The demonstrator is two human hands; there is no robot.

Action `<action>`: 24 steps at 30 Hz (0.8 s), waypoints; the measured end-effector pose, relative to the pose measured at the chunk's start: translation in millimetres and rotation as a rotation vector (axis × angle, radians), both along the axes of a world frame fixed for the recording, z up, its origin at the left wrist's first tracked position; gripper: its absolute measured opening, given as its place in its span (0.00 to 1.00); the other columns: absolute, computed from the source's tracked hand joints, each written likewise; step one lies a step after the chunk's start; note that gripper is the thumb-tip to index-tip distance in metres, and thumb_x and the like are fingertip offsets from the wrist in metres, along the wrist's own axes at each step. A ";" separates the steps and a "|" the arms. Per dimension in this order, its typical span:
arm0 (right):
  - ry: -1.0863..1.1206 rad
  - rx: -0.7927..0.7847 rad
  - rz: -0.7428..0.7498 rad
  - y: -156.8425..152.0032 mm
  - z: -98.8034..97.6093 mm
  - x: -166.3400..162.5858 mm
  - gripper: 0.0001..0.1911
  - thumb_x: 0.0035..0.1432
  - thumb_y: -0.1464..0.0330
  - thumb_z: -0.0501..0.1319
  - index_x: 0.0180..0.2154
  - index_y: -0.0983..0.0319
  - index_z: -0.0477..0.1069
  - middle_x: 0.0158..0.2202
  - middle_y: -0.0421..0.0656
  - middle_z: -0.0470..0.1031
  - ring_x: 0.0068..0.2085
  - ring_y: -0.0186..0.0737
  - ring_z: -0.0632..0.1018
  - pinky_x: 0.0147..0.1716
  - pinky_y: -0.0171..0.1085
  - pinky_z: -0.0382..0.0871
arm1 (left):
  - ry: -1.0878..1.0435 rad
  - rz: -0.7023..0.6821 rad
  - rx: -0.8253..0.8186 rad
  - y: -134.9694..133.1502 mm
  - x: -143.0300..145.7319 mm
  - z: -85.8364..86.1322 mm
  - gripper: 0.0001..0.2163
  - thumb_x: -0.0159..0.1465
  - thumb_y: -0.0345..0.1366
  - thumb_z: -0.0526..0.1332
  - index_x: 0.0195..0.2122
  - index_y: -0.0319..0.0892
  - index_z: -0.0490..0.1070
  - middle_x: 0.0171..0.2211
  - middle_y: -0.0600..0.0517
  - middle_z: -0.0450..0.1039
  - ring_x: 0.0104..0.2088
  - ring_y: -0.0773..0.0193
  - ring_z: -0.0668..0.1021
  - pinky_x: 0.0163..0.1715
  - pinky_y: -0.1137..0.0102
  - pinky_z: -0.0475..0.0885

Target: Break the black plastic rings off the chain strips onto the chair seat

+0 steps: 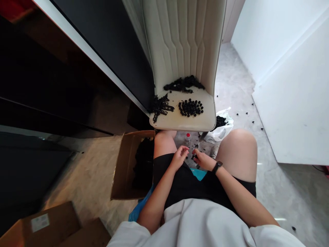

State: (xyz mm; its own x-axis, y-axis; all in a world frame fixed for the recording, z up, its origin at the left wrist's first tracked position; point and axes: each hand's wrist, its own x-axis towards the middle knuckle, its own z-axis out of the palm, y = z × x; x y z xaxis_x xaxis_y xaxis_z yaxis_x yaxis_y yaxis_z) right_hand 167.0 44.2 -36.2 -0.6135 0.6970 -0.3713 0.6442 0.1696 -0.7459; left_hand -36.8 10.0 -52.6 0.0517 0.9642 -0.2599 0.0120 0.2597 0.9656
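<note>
My left hand [180, 156] is above my lap, its thumb and fingertips pinched together; anything between them is too small to make out. Just to its right, my right hand [203, 160] has its fingers curled around what looks like a small black piece [195, 157]. A gap separates the two hands. Ahead of them, on a cream chair seat [177, 121], lies a cluster of small round black parts [190, 108]. Left of that cluster is a heap of black branching plastic scraps [161, 107], and behind it a pile of black strips [183, 84].
A cardboard box [123, 164] holding black pieces stands by my left leg. Under the chair's right side sits a white plastic bag [223, 130] with black parts. A red-capped bottle [188, 137] is between my knees. Black bits dot the floor; a white panel [295, 113] leans right.
</note>
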 end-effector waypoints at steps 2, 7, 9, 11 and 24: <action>0.015 -0.014 -0.032 0.2 2.8 -3.5 0.13 0.73 0.68 0.57 0.56 0.63 0.64 0.40 0.52 0.83 0.40 0.48 0.85 0.38 0.38 0.69 | 0.079 -0.048 0.003 -0.5 1.2 0.3 0.17 0.70 0.52 0.64 0.46 0.42 0.73 0.40 0.49 0.76 0.40 0.62 0.78 0.45 0.68 0.75; 0.055 0.074 -0.111 4.5 0.8 -12.4 0.12 0.74 0.64 0.53 0.53 0.63 0.62 0.38 0.52 0.82 0.39 0.50 0.83 0.38 0.40 0.66 | 0.154 -0.236 -0.016 -2.1 1.1 0.8 0.18 0.74 0.54 0.59 0.47 0.42 0.74 0.40 0.49 0.79 0.42 0.61 0.80 0.46 0.67 0.74; 0.088 0.044 -0.132 3.6 -2.6 -14.4 0.10 0.73 0.65 0.51 0.52 0.62 0.61 0.36 0.50 0.81 0.38 0.50 0.81 0.38 0.41 0.65 | 0.186 -0.300 -0.001 -2.5 -0.3 0.2 0.19 0.74 0.55 0.59 0.45 0.41 0.74 0.38 0.50 0.78 0.39 0.62 0.78 0.44 0.68 0.73; 0.142 -0.016 -0.149 1.5 -5.4 -15.8 0.08 0.70 0.65 0.52 0.49 0.60 0.60 0.35 0.47 0.79 0.37 0.48 0.80 0.39 0.41 0.65 | 0.224 -0.331 0.020 -2.8 -1.9 -0.6 0.19 0.73 0.55 0.60 0.43 0.41 0.74 0.36 0.52 0.75 0.36 0.63 0.76 0.41 0.68 0.72; 0.535 -0.316 -0.395 1.8 -6.9 -24.0 0.20 0.63 0.59 0.62 0.51 0.57 0.57 0.29 0.31 0.68 0.28 0.35 0.67 0.31 0.36 0.61 | 0.004 -0.162 -0.007 -1.1 -3.5 -4.6 0.22 0.71 0.54 0.64 0.57 0.44 0.72 0.59 0.42 0.76 0.57 0.54 0.78 0.60 0.59 0.74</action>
